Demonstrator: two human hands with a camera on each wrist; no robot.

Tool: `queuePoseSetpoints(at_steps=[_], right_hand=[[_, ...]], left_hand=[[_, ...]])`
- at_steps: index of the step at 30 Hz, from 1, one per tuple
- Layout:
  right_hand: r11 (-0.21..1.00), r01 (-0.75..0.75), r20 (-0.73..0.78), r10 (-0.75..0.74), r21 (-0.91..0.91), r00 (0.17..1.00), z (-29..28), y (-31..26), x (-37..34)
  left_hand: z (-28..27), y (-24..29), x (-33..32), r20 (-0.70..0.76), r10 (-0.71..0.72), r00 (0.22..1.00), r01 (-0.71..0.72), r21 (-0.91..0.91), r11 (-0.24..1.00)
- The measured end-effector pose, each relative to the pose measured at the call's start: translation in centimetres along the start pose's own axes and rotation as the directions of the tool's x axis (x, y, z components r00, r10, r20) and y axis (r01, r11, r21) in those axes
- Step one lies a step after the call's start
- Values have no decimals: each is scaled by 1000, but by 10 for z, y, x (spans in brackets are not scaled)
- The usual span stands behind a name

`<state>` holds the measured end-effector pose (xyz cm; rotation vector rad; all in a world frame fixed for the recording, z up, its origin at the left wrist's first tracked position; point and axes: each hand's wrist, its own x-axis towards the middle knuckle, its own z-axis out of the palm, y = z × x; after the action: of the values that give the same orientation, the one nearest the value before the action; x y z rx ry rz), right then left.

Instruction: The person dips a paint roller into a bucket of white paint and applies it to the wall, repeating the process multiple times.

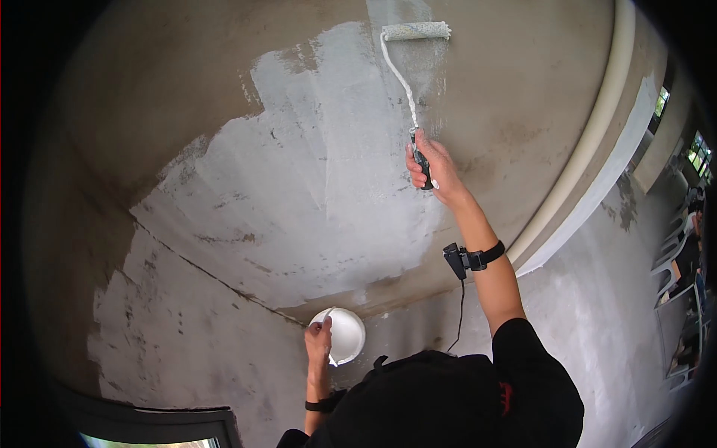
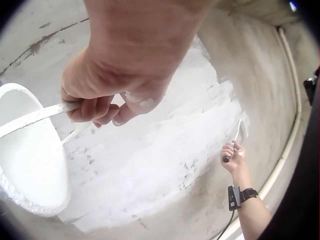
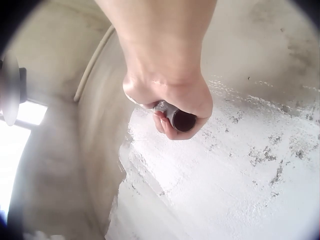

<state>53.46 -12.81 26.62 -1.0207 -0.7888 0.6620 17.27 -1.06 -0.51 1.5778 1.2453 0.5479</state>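
Two views show left hand (image 1: 319, 342) gripping the bucket handle (image 2: 39, 117); all three, right hand (image 1: 442, 172) gripping the roller (image 1: 416, 30).

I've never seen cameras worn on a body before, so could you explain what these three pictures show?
There is no machine here, just a person working with two bare hands. The widest picture comes from a camera on the head; the other two come from cameras strapped to the wrists, like the small black box-shaped camera on the right forearm.

The right hand grips the dark cylindrical grip of a paint roller with a pale sleeve and a bent, white-coated rod. The left hand holds the thin white curved handle of a round white bucket. Before them is a brownish-grey wall with a large, uneven white patch on it.
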Motion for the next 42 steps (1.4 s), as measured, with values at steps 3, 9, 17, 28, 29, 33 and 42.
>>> queuePoseSetpoints(at_steps=[3,9,17,28,29,33,42], right_hand=[[1000,-14,-5,14,14,1000,-4,20,-4],[994,-112,-48,112,21,993,-22,81,-41],[973,-229,-126,230,21,965,-38,165,-102],[893,-445,-263,447,71,855,-67,283,-169],[887,-456,-259,458,74,850,-70,289,-174],[833,-550,-276,542,56,794,-74,303,-192],[661,-750,-312,716,13,625,-98,335,-214]], left_hand=[[-1,-6,4,-2,-8,1000,8,-12,1000],[-2,-2,0,-2,-3,1000,3,-7,1000],[0,-11,2,8,-11,1000,11,13,1000],[-4,0,-10,-14,-26,1000,26,-10,1000],[-4,-2,-10,-9,-17,1000,17,-4,1000],[-4,-2,-12,-7,-21,1000,21,-36,999],[-6,-6,-15,-16,-18,1000,18,2,1000]])
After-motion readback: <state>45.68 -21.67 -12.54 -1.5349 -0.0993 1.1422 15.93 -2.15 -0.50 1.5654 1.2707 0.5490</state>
